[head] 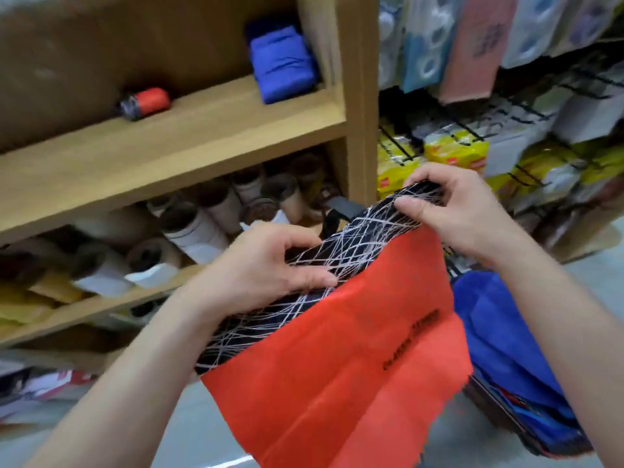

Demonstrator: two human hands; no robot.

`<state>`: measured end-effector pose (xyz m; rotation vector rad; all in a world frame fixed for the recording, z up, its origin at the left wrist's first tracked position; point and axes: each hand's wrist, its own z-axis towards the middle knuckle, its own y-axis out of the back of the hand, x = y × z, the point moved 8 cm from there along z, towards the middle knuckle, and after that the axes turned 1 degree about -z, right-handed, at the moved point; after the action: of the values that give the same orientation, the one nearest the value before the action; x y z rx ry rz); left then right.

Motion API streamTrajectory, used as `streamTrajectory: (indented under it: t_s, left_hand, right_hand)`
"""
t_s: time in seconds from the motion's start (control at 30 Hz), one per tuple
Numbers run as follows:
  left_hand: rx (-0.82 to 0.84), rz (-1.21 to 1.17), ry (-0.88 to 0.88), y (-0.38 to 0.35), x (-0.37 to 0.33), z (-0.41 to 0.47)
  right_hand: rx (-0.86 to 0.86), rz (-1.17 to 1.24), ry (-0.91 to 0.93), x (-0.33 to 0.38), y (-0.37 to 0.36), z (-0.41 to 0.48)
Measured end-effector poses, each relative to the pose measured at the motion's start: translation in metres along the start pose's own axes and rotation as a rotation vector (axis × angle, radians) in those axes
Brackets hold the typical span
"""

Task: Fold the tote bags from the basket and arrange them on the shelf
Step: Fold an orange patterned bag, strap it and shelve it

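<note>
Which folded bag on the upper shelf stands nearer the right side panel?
The blue folded bag, beside the side panel; the small red roll lies further left.

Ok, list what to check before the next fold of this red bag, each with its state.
1. Left hand grips the patterned band: ok.
2. Right hand fingers pinch the band's far end: ok.
3. Red tote bag folded: not ok, it hangs unfolded below the band.
4. Handles tucked in: cannot tell, only a dark strap shows behind the band.
5. Bare space on the shelf between the rolled red bag and the folded blue bag: ok.
</note>
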<state>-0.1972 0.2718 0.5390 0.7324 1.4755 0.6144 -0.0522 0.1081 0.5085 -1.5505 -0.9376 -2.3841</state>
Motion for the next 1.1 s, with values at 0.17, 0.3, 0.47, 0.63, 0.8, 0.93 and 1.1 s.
streamTrajectory:
  t_s: [0.17,0.3,0.47,0.63,0.8,0.93,1.1]
  left_hand:
    - [-0.499,0.370,0.109,0.111,0.067,-0.111]
    - [-0.655,-0.075,0.355,0.159,0.142,-0.194]
    - [-0.896,-0.597,0.354,0.200,0.219,-0.271]
    - [-1.040,-0.731,0.343,0.240,0.261,-0.306]
    - [-1.265,-0.588,0.323,0.302,0.277,-0.313]
    - [-1.330,-0.512,0.350,0.339,0.306,-0.305]
    - [-1.450,-0.259,0.436,0.380,0.333,-0.303]
  right_hand:
    - [-0.037,0.085,0.178,0.079,-0.074,0.035]
    - [-0.042,0.141,0.267,0.139,-0.132,0.053]
    - [-0.022,0.224,0.356,0.209,-0.198,0.075]
    - [-0.152,0.246,0.352,0.252,-0.245,0.108]
    - [-0.061,0.156,0.228,0.266,-0.292,0.147]
    - [-0.037,0.123,0.244,0.264,-0.326,0.171]
    - [-0.237,0.208,0.436,0.276,-0.349,0.213]
